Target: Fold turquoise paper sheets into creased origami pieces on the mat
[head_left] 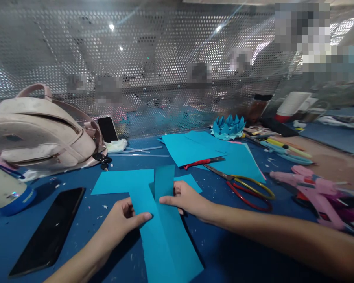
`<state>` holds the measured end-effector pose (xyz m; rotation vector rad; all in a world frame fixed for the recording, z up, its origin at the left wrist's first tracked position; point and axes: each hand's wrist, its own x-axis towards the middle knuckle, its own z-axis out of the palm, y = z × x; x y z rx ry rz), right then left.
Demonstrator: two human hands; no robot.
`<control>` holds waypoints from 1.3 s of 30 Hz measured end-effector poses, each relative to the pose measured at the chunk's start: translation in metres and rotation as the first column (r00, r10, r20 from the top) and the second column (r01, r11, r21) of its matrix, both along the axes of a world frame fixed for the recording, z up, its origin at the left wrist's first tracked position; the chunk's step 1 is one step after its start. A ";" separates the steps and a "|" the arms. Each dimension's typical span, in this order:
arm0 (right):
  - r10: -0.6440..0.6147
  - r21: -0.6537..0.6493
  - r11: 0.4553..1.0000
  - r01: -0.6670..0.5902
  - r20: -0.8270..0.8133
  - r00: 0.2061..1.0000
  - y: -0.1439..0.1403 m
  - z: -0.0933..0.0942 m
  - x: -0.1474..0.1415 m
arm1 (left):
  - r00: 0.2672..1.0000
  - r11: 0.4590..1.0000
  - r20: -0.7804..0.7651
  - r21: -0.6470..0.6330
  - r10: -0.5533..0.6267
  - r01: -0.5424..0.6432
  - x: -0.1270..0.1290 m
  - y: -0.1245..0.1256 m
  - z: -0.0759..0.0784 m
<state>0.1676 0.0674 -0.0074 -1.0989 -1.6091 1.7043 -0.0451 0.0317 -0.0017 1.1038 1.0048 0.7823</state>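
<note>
Blue paper strip [165, 232] pinched by both hands; unmarked.

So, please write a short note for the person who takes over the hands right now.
Left hand: pinches the left edge of the blue paper strip, thumb on top.
Right hand: fingers on the strip's upper part, pressing it at the fold line.
The strip lies on the blue table, over another blue sheet.
Scissors lie to the right, open; more blue sheets and a folded paper flower behind them. Black phone to the left.
Done: strip is cut and has a lengthwise crease. Left: the strip is not yet folded into any shape.
</note>
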 end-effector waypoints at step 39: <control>0.011 0.007 1.000 -0.011 -0.048 0.999 -0.002 0.002 0.000 | 0.994 0.996 -0.069 -0.004 0.088 -0.089 -0.002 -0.003 -0.001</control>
